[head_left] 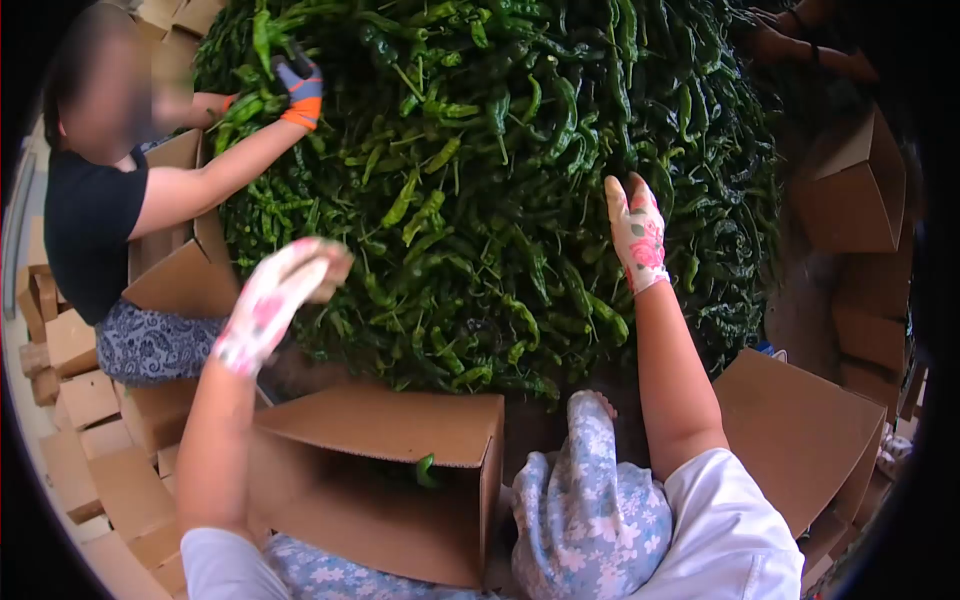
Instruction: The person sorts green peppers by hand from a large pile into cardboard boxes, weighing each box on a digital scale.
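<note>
A large heap of green peppers point(430, 215) rises in front of me. My right hand point(638, 235), in a white glove with pink flowers, reaches to the heap with its fingers apart and touches the peppers; nothing shows in its grasp. My left hand point(285, 300), in a matching glove, is raised at the heap's near left side, above a cardboard box. Motion blurs its fingers, so I cannot make out whether they hold anything. That open cardboard box point(390, 510) lies by my legs, with a single green pepper point(427, 471) visible inside.
At the left, a co-worker point(95, 220) reaches into the heap with a grey-and-orange glove point(302, 92). Another person's hands point(775, 42) are at the top right. Cardboard boxes point(800, 430) stand to my right, and several smaller ones point(90, 400) are piled on the left.
</note>
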A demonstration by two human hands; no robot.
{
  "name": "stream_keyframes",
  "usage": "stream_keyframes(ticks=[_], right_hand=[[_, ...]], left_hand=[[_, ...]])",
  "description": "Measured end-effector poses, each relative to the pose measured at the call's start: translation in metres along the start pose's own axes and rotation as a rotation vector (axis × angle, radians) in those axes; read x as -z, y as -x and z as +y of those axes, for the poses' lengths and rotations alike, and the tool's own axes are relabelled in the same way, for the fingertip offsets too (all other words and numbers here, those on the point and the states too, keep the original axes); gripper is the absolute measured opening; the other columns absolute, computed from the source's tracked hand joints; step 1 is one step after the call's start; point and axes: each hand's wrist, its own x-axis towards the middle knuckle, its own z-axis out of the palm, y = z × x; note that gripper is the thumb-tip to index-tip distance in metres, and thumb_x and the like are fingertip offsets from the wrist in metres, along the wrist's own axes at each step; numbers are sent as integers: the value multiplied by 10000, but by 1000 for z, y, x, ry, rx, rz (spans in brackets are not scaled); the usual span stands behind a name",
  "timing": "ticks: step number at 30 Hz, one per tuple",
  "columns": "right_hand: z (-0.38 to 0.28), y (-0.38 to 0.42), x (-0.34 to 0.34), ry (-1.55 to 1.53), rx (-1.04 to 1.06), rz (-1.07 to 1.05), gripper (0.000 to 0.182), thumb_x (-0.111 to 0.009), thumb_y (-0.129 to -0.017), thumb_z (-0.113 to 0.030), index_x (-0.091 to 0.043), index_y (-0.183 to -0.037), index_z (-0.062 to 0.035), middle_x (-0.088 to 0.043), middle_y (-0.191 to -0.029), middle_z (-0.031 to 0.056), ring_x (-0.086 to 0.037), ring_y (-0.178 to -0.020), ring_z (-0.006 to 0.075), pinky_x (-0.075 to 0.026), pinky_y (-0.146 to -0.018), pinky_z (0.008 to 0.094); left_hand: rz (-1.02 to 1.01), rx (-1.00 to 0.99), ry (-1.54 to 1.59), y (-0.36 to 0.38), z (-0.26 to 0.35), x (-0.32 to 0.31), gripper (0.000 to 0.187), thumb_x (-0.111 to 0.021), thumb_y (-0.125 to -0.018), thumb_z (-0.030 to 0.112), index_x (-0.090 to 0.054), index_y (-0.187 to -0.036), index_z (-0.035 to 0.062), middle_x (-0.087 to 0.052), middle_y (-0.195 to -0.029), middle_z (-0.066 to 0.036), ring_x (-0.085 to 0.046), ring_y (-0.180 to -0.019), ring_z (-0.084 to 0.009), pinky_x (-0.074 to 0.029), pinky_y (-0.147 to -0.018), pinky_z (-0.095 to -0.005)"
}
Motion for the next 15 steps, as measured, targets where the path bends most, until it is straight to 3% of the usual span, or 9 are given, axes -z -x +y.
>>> stream_keyframes(ticks=[2, 4, 5, 7, 9, 11, 13, 14, 15], right_hand=[[-17, -9, 0, 111, -48, -112, 674, -499, -869, -572, -516, -1224, 2, -578, -1173, 235, -575, -1047, 394, -454, -908, 429], [-36, -13, -2, 200, -164, -270, 776, -411, -867, -653, -479, -1271, 6, -561, -1203, 246, -558, -1069, 405, -437, -918, 442], [-42, -14, -6, 175, -230, -304, 827, -367, -865, -684, -453, -1299, 14, -553, -1215, 252, -545, -1090, 410, -425, -931, 443], [-32, -9, -10, 38, -203, -308, 925, -357, -850, -721, -374, -1352, 56, -496, -1296, 256, -464, -1219, 373, -353, -1020, 391], [-22, -22, -8, -277, -282, -356, 990, -359, -821, -761, -350, -1370, 63, -447, -1359, 249, -430, -1276, 329, -330, -1042, 353], [-32, -39, 13, -320, -422, -460, 1096, -363, -770, -815, -343, -1354, 111, -428, -1362, 280, -396, -1308, 326, -312, -1051, 343], [-28, -48, -5, -253, -414, -512, 1105, -356, -757, -828, -344, -1361, 97, -461, -1319, 299, -421, -1284, 347, -319, -1047, 350], [-29, -41, -12, -195, -376, -473, 1121, -366, -742, -838, -330, -1374, 87, -485, -1288, 309, -435, -1268, 370, -323, -1046, 353], [-42, -31, -5, -274, -392, -522, 1144, -371, -737, -841, -291, -1387, 97, -420, -1349, 314, -393, -1301, 370, -301, -1063, 351]], left_hand=[[-146, 109, 494, -100, -27, 0, 262, -547, -929, 107, -528, -1140, -47, -531, -868, 0, -427, -632, -49, -356, -524, -190], [104, -64, 26, -158, -17, -33, 626, -622, -888, 368, -406, -1360, 18, -534, -1242, -89, -531, -1051, -159, -430, -869, -297], [223, -99, -83, -178, 2, -56, 708, -601, -872, 465, -392, -1384, 21, -423, -1413, -164, -374, -1329, -249, -317, -1054, -401], [407, 62, 124, -233, -11, -88, 992, -536, -761, 719, -332, -1403, -9, -341, -1449, -217, -346, -1339, -319, -293, -1079, -359], [526, 121, -162, -239, -14, -112, 990, -524, -761, 726, -343, -1396, -12, -353, -1426, -249, -336, -1336, -358, -294, -1076, -359], [480, 145, -250, -236, -35, -112, 935, -466, -794, 725, -369, -1389, 11, -374, -1425, -215, -385, -1293, -352, -344, -1019, -354], [168, 100, 172, -206, 2, -105, 893, -450, -819, 705, -349, -1414, 46, -326, -1470, -170, -340, -1326, -323, -332, -1028, -424], [130, 192, 250, -208, 9, -96, 861, -459, -831, 687, -336, -1430, 80, -266, -1506, -143, -259, -1369, -298, -300, -1035, -511], [122, 205, 227, -207, 20, -95, 923, -480, -789, 733, -219, -1484, 184, -141, -1558, -73, -101, -1424, -289, -132, -1070, -610]])
